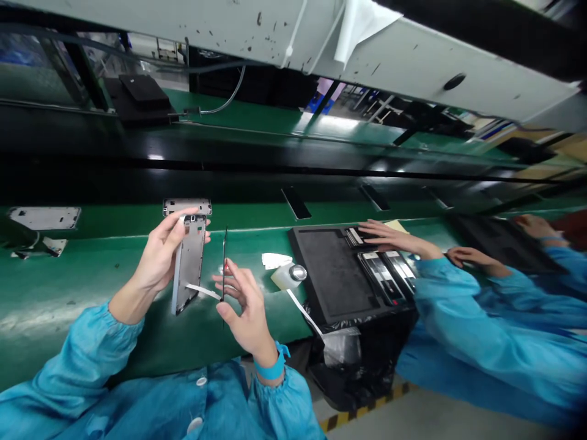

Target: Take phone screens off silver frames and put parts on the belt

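Observation:
My left hand grips a phone frame by its upper end, tilted upright above the green bench. Between the thumb and fingers of my right hand is a thin dark panel, seen edge-on and apart from the frame. A white strip spans from the frame toward the panel; how its ends are fixed cannot be made out. Behind my left fingers lies another phone frame, partly covered.
A black foam tray with stacked panels stands to the right, a co-worker's hand over it. A white container with a silver top sits beside it. Dark phone panels lie along the back, and another frame at far left.

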### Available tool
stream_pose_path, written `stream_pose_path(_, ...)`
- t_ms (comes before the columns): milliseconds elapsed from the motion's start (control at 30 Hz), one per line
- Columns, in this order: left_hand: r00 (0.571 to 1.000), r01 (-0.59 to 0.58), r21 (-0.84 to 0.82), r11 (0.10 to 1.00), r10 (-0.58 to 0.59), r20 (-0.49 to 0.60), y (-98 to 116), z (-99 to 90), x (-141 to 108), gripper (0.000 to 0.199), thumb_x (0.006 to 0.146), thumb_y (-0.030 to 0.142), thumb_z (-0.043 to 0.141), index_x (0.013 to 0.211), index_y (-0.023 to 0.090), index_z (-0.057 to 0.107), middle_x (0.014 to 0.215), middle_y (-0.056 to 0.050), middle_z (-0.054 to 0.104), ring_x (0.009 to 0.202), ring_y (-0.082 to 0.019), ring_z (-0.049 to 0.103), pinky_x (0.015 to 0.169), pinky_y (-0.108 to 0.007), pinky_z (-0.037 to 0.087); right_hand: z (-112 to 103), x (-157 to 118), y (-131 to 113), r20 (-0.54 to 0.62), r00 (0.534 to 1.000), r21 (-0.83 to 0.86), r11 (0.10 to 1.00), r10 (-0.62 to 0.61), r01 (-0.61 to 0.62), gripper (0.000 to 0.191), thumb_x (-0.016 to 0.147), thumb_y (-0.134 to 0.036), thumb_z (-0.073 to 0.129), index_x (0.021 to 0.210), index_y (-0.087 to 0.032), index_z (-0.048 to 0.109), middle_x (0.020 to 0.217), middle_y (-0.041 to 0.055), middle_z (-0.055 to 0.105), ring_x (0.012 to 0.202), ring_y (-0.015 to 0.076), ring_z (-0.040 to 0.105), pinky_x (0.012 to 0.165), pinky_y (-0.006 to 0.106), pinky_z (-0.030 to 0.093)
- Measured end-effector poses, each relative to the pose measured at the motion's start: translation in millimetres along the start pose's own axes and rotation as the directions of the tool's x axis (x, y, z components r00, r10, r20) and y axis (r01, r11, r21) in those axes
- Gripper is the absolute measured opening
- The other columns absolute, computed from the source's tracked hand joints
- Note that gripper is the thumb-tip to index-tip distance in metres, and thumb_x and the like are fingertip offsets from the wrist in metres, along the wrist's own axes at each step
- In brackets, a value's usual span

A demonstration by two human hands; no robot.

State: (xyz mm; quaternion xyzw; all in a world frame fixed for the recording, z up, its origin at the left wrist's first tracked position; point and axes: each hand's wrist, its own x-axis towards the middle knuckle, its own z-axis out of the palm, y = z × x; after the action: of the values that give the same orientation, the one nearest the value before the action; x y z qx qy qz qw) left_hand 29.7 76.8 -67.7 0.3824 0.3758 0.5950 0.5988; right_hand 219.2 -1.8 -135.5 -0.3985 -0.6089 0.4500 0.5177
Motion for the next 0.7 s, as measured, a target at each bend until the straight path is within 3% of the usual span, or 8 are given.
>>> stream_pose_path(133,0.993,0.047,0.009,0.999,-0.047,0.106,4,-12.5,2,0.066,0.082,0.056,0.088,0.133,0.022,0.066,0.115,-0.014,0.078,0.093,-0.031,0.081,0.076,-0.038,0.068,1,-1,2,0.008,1.000,0.017,1.000,0.025,-0.025,0.077,0.095,-0.070,0.067,0.159,-0.031,0.051,0.126,0.0105,0.057,0.112,0.0254,0.073,0.101,0.042,0.065)
stream_pose_path(300,0.982,-0.039,0.109,0.993,0.018,0.187,11,-25.8,5,0.054,0.081,0.053,0.089,0.118,0.019,0.070,0.118,-0.016,0.074,0.098,-0.035,0.080,0.070,-0.037,0.068,0,-2,4,0.038,0.999,0.047,0.999,0.023,-0.025,0.075,0.095,-0.067,0.070,0.159,-0.032,0.052,0.127,0.0109,0.058,0.115,0.0266,0.073,0.101,0.043,0.065)
stream_pose_path(433,0.966,-0.153,0.164,0.975,0.112,0.232,8,-23.3,4,0.047,0.084,0.051,0.087,0.116,0.019,0.072,0.112,-0.012,0.073,0.088,-0.027,0.080,0.075,-0.037,0.068,8,3,4,0.036,0.998,0.069,0.996,0.055,-0.057,0.079,0.092,-0.072,0.069,0.158,-0.033,0.053,0.126,0.0099,0.058,0.113,0.0256,0.074,0.098,0.040,0.067)
stream_pose_path(533,0.954,-0.248,0.215,0.944,0.200,0.221,5,-18.6,2,0.044,0.082,0.048,0.089,0.113,0.019,0.075,0.111,-0.011,0.073,0.095,-0.026,0.077,0.081,-0.036,0.066,17,5,5,0.028,0.998,0.079,0.995,0.052,-0.054,0.082,0.091,-0.074,0.070,0.159,-0.033,0.052,0.125,0.0091,0.058,0.112,0.0244,0.073,0.095,0.036,0.067)
stream_pose_path(700,0.947,-0.297,0.293,0.909,0.242,0.209,5,-9.5,-3,0.036,0.086,0.042,0.086,0.111,0.018,0.076,0.106,-0.010,0.072,0.090,-0.023,0.075,0.077,-0.032,0.065,26,8,9,0.022,1.000,0.134,0.991,0.014,-0.017,0.079,0.089,-0.067,0.077,0.158,-0.036,0.054,0.125,0.0077,0.055,0.107,0.0217,0.071,0.090,0.034,0.066)
